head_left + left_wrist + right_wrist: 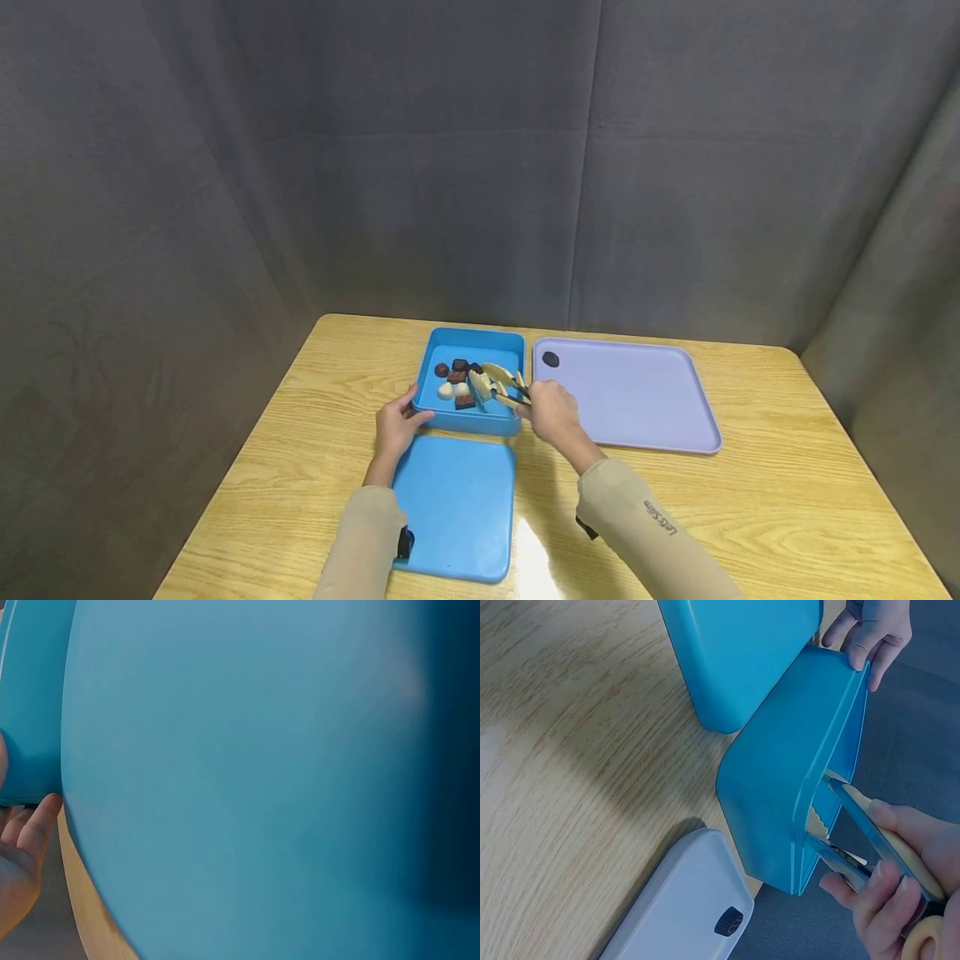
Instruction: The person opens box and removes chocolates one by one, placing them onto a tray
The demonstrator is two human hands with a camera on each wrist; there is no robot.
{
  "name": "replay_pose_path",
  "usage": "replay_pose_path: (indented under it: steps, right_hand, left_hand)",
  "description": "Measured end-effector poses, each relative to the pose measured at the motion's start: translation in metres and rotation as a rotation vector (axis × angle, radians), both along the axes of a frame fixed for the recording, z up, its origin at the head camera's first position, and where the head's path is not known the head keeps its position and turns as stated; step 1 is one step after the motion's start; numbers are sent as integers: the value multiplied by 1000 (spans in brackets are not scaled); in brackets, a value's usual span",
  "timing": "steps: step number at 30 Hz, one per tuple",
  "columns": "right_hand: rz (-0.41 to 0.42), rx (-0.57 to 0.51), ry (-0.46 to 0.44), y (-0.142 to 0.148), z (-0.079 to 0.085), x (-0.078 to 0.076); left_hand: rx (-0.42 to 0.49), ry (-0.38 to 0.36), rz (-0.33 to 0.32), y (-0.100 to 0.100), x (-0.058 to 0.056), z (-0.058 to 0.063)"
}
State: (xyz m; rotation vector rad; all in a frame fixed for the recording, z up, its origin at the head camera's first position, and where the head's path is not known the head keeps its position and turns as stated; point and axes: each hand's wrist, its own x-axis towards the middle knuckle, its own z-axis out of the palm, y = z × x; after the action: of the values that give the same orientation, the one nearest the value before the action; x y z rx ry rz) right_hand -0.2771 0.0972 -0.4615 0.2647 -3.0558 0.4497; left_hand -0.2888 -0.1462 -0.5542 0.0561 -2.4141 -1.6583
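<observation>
My right hand (553, 412) grips a pair of tongs (498, 374) with cream-coloured ends and metal arms. Their tips reach down into a blue box (465, 423), over its right half; I cannot tell whether a piece is between them. Several chocolates lie in the box: dark brown ones such as a square chocolate (465, 402) and a round chocolate (442, 369), plus pale ones like a white chocolate (446, 390). At the box's front left corner my left hand (393, 427) holds on, thumb over the rim and fingers along the outer side.
A flat blue lid (453, 508) lies just in front of the box, filling most of the left wrist view. To the right is a lilac tray (622, 396) with one dark chocolate (551, 359) in its back left corner. Grey curtains (450, 167) stand behind the wooden table (787, 500).
</observation>
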Motion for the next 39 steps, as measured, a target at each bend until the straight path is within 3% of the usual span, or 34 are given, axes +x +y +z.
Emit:
replay_pose_path:
  steps: [20, 23, 26, 30, 33, 39]
  right_hand:
    - [9, 15, -30, 0, 3, 2]
    - [12, 22, -25, 0, 4, 2]
    - [12, 29, -23, 0, 5, 2]
    - [14, 38, -17, -2, 6, 2]
    - [13, 39, -19, -2, 6, 2]
    - [15, 37, -22, -2, 5, 2]
  left_hand:
    - [1, -4, -4, -1, 2, 3]
    - [15, 16, -4, -1, 1, 0]
    - [27, 82, -14, -2, 0, -5]
    - [20, 56, -13, -2, 1, -2]
    - [5, -4, -5, -1, 2, 2]
    - [9, -4, -2, -1, 1, 1]
